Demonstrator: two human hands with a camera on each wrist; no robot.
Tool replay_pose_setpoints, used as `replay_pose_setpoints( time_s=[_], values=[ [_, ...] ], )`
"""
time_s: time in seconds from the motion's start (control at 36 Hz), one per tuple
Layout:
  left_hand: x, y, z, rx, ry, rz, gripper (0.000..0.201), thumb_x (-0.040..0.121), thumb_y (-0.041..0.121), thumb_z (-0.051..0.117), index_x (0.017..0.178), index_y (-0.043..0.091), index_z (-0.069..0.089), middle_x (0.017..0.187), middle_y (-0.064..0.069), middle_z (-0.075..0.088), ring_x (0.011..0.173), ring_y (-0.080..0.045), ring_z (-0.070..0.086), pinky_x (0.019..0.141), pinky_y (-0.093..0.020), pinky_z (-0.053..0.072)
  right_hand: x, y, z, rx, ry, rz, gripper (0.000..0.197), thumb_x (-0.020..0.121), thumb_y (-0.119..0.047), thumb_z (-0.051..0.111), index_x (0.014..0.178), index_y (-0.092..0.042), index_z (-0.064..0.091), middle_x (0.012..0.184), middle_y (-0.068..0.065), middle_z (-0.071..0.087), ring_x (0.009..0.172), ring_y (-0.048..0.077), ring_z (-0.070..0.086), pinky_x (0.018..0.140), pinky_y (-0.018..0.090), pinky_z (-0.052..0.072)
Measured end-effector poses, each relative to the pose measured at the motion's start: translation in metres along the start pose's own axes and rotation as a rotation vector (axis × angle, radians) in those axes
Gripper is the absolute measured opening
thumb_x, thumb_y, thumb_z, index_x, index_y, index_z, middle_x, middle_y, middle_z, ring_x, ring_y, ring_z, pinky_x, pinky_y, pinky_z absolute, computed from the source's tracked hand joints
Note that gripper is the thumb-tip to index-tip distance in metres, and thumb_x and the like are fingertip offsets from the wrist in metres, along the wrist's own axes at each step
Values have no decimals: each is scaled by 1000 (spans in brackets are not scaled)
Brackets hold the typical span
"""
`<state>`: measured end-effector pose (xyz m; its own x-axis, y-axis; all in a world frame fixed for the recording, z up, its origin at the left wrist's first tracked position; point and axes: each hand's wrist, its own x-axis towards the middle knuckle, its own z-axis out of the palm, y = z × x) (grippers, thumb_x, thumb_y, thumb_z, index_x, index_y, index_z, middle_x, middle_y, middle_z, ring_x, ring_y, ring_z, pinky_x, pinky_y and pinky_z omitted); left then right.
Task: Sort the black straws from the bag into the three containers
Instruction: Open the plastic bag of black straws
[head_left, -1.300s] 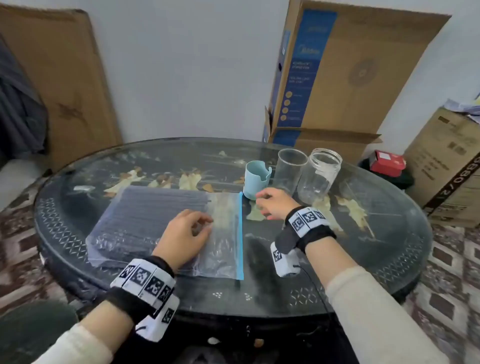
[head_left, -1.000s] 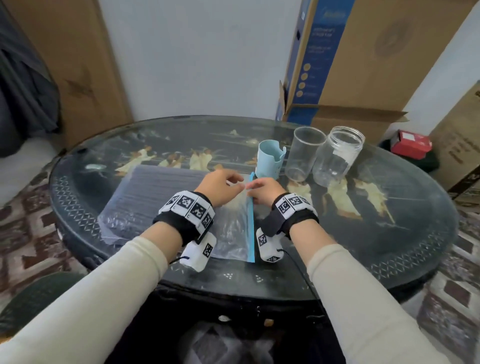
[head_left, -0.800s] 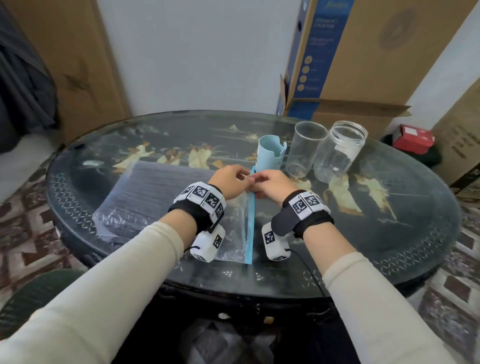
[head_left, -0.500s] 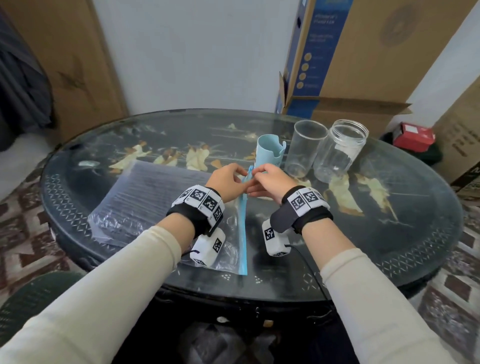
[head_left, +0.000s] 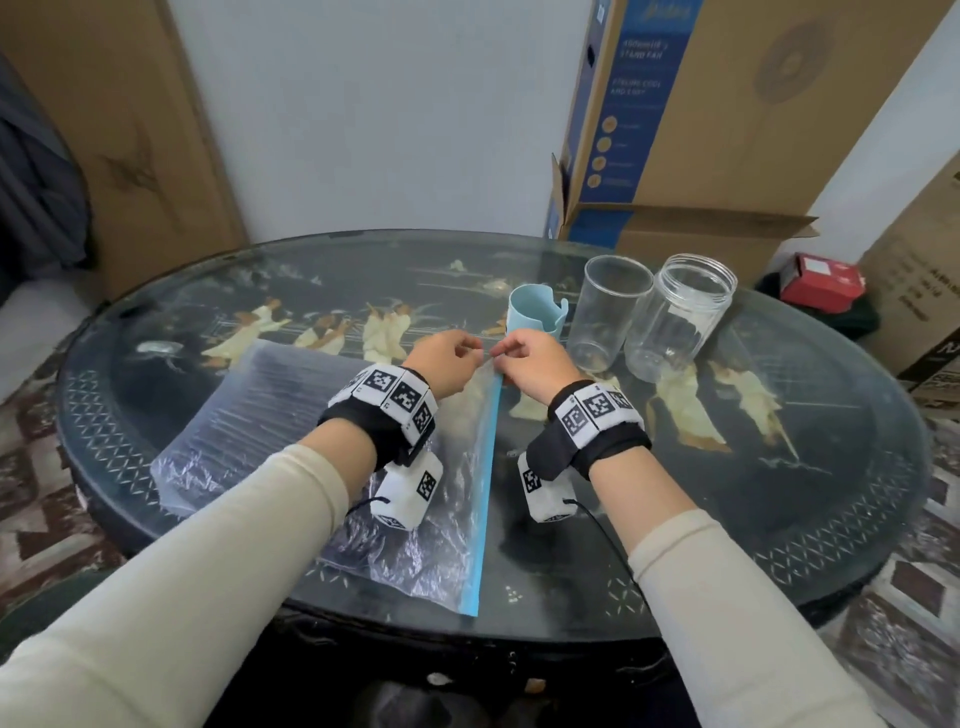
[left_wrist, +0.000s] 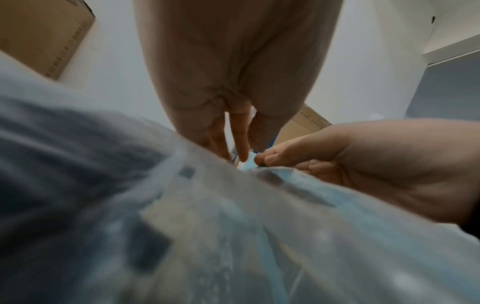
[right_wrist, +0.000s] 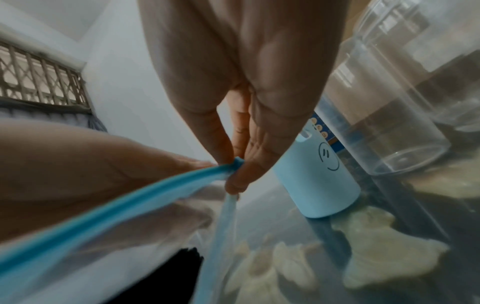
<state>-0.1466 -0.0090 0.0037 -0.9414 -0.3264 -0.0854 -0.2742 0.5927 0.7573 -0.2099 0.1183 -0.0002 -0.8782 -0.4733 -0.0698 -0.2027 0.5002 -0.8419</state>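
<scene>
A clear zip bag full of black straws lies on the round glass table, its blue zip strip running toward me. My left hand and right hand pinch the far end of the strip from either side, lifting that corner. The right wrist view shows my right hand's fingers pinching the blue zip strip. In the left wrist view the bag fills the foreground, blurred. Just behind the hands stand a light blue cup, a clear cup and a clear jar.
Cardboard boxes lean against the wall behind the table on the right. A red box sits low beyond the table's right rim. Another cardboard sheet stands at the back left.
My left hand left the flat of the bag and joined the right at the far end of the zip strip. Both now pinch it and that corner has risen.
</scene>
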Motion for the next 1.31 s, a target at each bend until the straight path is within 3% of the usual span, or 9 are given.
replay_pose_setpoints(
  time_s=[0.14, 0.36, 0.44, 0.5, 0.67, 0.86, 1.03, 1.11, 1.31],
  values=[
    [4, 9, 3, 61, -121, 81, 22, 96, 21, 51, 109, 14, 68, 86, -5, 66, 67, -18, 58, 78, -32, 53, 0, 2, -3, 18, 2, 4, 6, 84, -6, 65, 86, -12, 65, 78, 4, 67, 79, 22, 69, 87, 43, 56],
    [13, 0, -1, 99, -102, 11, 13, 92, 26, 60, 82, 21, 65, 66, -2, 65, 55, -7, 56, 60, -20, 44, -12, 2, -8, -8, -19, -49, 12, 85, -11, 67, 97, -8, 70, 81, 8, 69, 70, 15, 63, 62, 18, 50],
    [16, 0, -2, 53, -108, -7, 22, 91, 22, 62, 69, 26, 59, 64, 0, 64, 57, -7, 59, 71, -24, 51, -14, 1, -8, 39, -19, -52, 12, 86, -7, 66, 98, -6, 70, 76, 9, 66, 68, 17, 62, 53, 10, 46],
    [16, 1, -3, -6, -137, -16, 23, 90, 15, 63, 68, 22, 60, 64, -2, 63, 59, -12, 61, 81, -32, 55, -17, 1, -6, 59, -13, -69, 10, 85, -4, 65, 93, -9, 68, 66, 6, 60, 65, 20, 60, 62, 23, 51],
    [18, 3, -7, -41, -160, -32, 22, 89, 10, 65, 69, 19, 62, 65, -3, 62, 56, -11, 60, 80, -32, 56, -24, 5, -5, 85, 5, -105, 24, 79, 0, 69, 73, -21, 60, 64, 10, 62, 63, 23, 61, 71, 42, 55],
    [19, 1, -10, 22, 86, -47, 24, 89, 15, 58, 66, 22, 56, 56, 4, 59, 53, -9, 56, 72, -28, 52, -47, 10, -2, -11, -145, -58, 16, 78, -2, 70, 77, -17, 66, 66, 0, 63, 61, 13, 57, 71, 30, 50],
    [-1, -1, -13, 3, 150, -76, 2, 88, 16, 62, 89, 16, 62, 61, 7, 58, 41, 5, 55, 57, -18, 50, -68, 12, -7, -52, -234, -66, 12, 80, 0, 71, 82, -11, 67, 67, 1, 59, 58, 12, 54, 53, 11, 43],
    [-21, -2, -1, -76, 187, -34, 26, 80, 13, 68, 104, 14, 57, 72, 7, 51, 72, -22, 67, 71, -38, 58, -71, 14, -9, -13, -166, -74, 13, 80, 0, 70, 82, -13, 66, 70, 1, 58, 59, 8, 51, 50, 9, 40],
    [-57, -9, 28, -256, -37, -112, 9, 87, 23, 63, 87, 29, 55, 76, -10, 70, 61, -22, 65, 78, -40, 59, -78, 17, -4, 11, -84, -121, 17, 79, -2, 73, 84, -18, 70, 85, 7, 71, 81, 25, 67, 82, 35, 57]
  ],
)
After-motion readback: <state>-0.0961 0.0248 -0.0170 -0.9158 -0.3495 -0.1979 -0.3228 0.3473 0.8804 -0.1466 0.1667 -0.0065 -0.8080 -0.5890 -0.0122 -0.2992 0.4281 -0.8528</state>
